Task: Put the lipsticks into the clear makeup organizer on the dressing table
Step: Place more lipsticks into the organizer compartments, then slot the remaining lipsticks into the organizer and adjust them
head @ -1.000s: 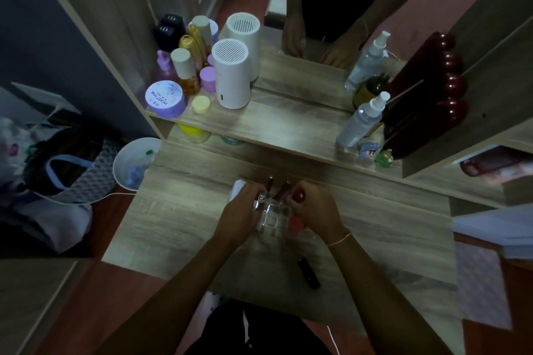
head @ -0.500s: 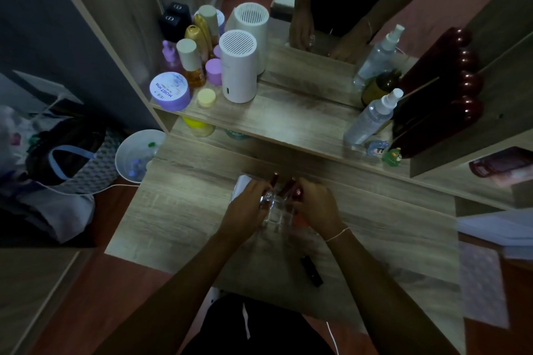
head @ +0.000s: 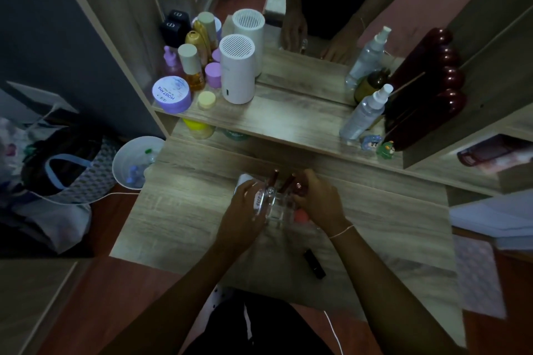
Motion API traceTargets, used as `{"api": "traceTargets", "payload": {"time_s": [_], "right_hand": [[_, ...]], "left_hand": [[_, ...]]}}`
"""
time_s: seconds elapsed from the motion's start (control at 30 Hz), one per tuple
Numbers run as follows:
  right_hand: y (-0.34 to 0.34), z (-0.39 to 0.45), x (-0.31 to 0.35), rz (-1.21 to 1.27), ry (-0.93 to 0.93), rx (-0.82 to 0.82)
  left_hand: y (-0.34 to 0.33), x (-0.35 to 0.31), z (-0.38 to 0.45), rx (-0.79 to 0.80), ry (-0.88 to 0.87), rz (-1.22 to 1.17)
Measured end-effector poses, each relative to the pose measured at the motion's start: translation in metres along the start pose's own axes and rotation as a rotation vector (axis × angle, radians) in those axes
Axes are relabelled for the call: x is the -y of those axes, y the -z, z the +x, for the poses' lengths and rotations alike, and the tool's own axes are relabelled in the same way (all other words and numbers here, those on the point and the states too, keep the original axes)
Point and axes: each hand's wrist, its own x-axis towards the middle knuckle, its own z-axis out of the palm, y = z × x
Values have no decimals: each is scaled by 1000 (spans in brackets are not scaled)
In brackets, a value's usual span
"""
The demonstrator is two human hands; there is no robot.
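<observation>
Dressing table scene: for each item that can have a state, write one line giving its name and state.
clear makeup organizer: upright on the table, gripped on both sides.
lipsticks: standing tilted inside the organizer.
black lipstick: lying loose on the table.
left hand: grips the organizer.
right hand: against the organizer; grip unclear.
spray bottle: upright, capped.

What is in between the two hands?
The clear makeup organizer sits between the left hand and the right hand, with lipsticks standing in it, in the head view.

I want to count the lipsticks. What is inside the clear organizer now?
In the clear organizer two dark red lipsticks stand tilted, and something pink-red lies low inside. Both hands, left and right, cover its sides, so more may be hidden.
</observation>
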Motion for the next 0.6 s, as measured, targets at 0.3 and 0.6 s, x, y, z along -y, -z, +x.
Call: {"api": "traceTargets", "payload": {"time_s": [0.3, 0.6], "right_hand": [[4, -59, -5, 178, -34, -294], [-52, -140, -32, 177, -272, -182]], "left_hand": [[-3, 13, -57, 208, -105, 148], [11, 31, -84, 547, -243, 569]]}}
